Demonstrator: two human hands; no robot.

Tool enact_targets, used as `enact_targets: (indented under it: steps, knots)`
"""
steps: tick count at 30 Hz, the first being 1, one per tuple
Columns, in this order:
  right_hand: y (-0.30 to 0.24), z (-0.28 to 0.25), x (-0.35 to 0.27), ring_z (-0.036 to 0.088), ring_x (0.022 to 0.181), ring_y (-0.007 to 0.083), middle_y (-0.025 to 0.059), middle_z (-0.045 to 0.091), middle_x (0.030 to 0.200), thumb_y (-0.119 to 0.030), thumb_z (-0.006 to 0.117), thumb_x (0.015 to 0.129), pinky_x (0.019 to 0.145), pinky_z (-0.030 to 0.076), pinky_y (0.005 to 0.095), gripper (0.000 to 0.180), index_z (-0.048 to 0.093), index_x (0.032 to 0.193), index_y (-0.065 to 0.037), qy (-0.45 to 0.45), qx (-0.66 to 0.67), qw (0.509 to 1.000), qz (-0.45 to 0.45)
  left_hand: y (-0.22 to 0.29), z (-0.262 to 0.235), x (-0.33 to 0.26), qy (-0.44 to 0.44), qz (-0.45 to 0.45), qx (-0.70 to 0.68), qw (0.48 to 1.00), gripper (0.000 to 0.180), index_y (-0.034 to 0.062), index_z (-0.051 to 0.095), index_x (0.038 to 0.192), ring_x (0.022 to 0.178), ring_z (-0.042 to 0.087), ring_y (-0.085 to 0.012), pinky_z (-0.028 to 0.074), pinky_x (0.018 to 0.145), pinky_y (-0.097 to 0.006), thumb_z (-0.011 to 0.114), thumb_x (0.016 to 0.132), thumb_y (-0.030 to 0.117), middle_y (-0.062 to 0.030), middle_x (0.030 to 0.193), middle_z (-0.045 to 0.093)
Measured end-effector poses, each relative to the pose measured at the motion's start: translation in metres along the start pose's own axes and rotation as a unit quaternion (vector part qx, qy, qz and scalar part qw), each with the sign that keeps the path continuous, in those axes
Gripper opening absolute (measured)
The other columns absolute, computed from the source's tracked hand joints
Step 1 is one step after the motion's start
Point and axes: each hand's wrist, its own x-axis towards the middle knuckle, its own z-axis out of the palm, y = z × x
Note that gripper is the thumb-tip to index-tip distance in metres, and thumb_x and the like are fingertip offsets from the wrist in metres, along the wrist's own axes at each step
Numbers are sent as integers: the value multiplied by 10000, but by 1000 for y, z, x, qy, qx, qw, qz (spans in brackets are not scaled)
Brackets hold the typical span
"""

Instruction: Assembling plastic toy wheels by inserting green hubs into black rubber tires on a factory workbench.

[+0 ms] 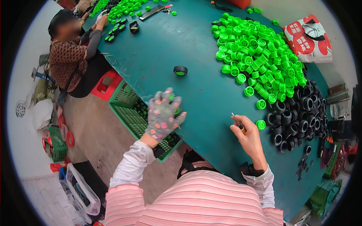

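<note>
My left hand [163,115], in a grey flowered glove, is over the table's near left edge, above a green crate [126,115]. Its fingers curve over a green-hubbed wheel [177,110]; green shows between them, and the rest is hidden under the glove. My bare right hand [249,139] grips a small tool with a thin metal shaft and a yellowish handle, like a screwdriver [242,129]. Close to those fingers lies a loose green wheel rim [260,124]. Alone on the table, beyond my left hand, is a black tyre with a green rim inside [180,71].
A big heap of green rims [260,56] covers the table's far right, with a pile of black tyres [298,113] nearer. A white and red bag [309,39] stands behind. At the far left a co-worker [69,52] sits by more rims; a red stool [106,86] is below.
</note>
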Motion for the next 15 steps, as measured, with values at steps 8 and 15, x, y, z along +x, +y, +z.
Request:
enact_targets:
  steps: [8, 15]
  knots:
    - [17, -18, -12, 559, 731, 141, 55, 618, 833, -118, 709, 914, 680, 463, 287, 251, 672, 1124, 14, 4, 11, 1000, 17, -51, 0, -40, 133, -59, 104, 984, 552, 84, 620, 1193, 1297, 477, -417, 400, 1027, -562, 789, 807, 440, -172, 1407, 509]
    - [9, -53, -20, 529, 720, 98, 18, 610, 827, -130, 691, 930, 658, 438, 263, 248, 676, 1132, 14, 63, 26, 996, 51, 0, 16, 109, 136, 76, -154, 976, 465, 136, 589, 1304, 1251, 544, -347, 486, 1005, -428, 748, 878, 232, -141, 1389, 546]
